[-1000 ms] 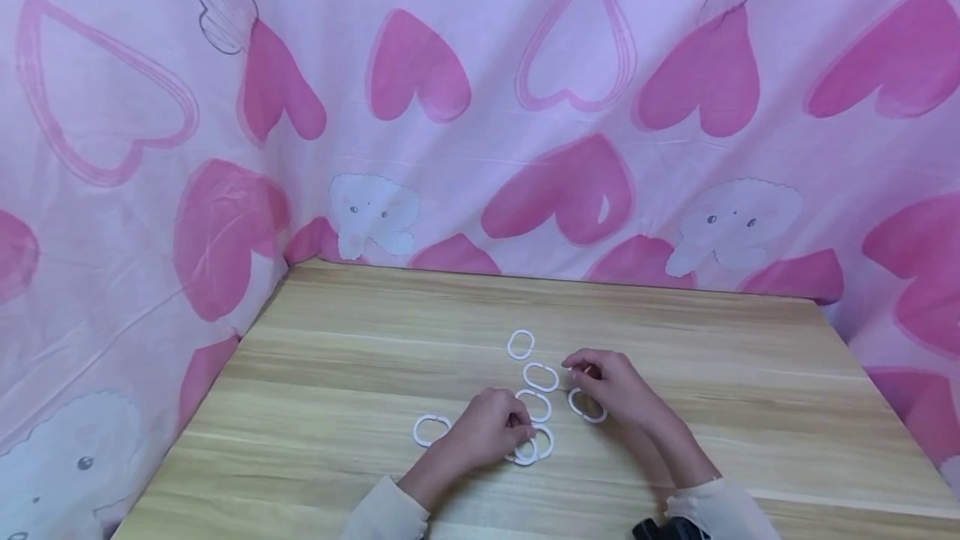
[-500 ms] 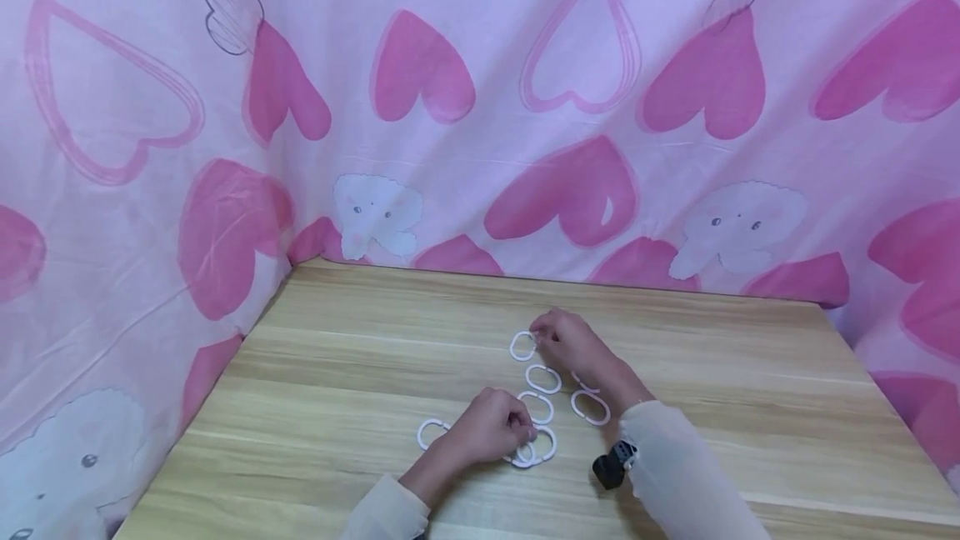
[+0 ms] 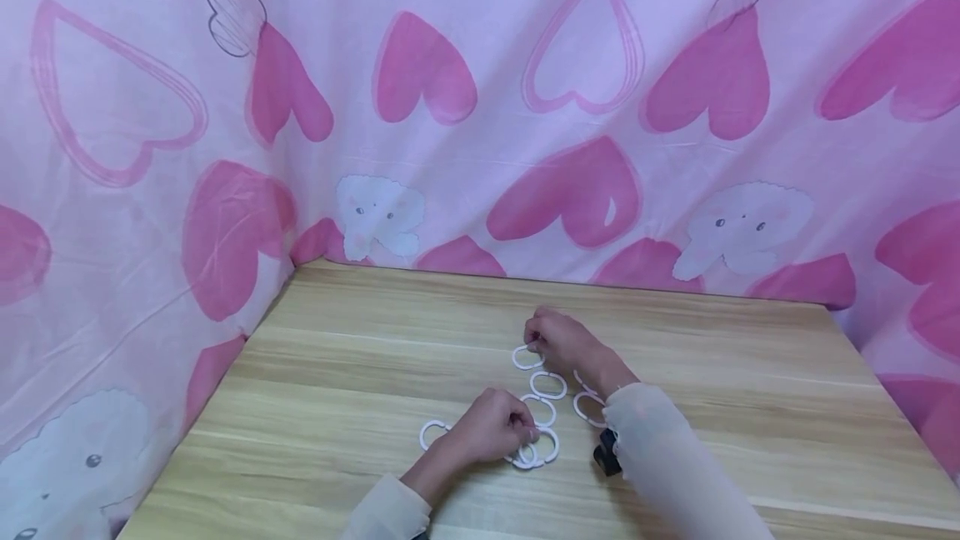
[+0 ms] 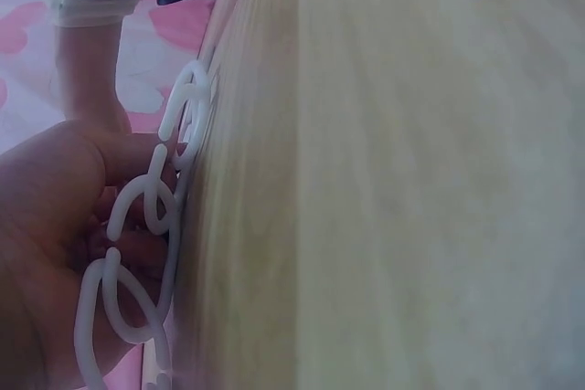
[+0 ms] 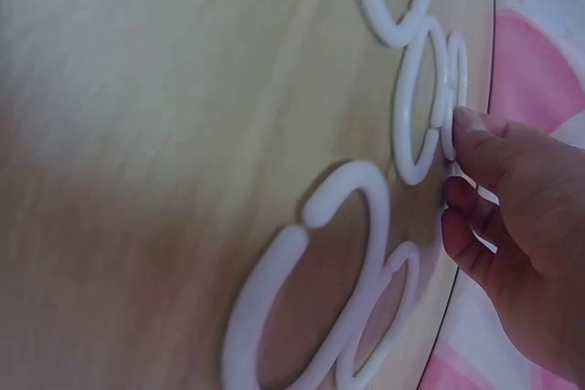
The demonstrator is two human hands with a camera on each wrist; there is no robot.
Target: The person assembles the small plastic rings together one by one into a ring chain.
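Observation:
White plastic C-shaped links lie on the table in loose rows. My right hand [image 3: 567, 345] is at the farthest link [image 3: 515, 358], and the right wrist view shows the thumb and fingertips [image 5: 471, 121] pinching its edge. A second link [image 3: 533, 384] lies just in front of it. My left hand [image 3: 489, 425] rests lower down with curled fingers at the near links [image 3: 557, 445]. In the left wrist view, several hooked-together links [image 4: 117, 216] run past those fingers; the fingertips' grip is partly hidden behind them.
Two more links [image 3: 577, 410] lie beneath the right forearm, partly covered by it. Another link [image 3: 422, 435] lies left of my left hand. A black wrist camera [image 3: 607, 452] hangs under the right sleeve. Pink heart-patterned cloth [image 3: 420, 215] stands behind the wooden table [image 3: 360, 340].
My right hand has left the links at right and reached up and left to the farthest link, which has shifted slightly nearer the row. The left hand has stayed in place.

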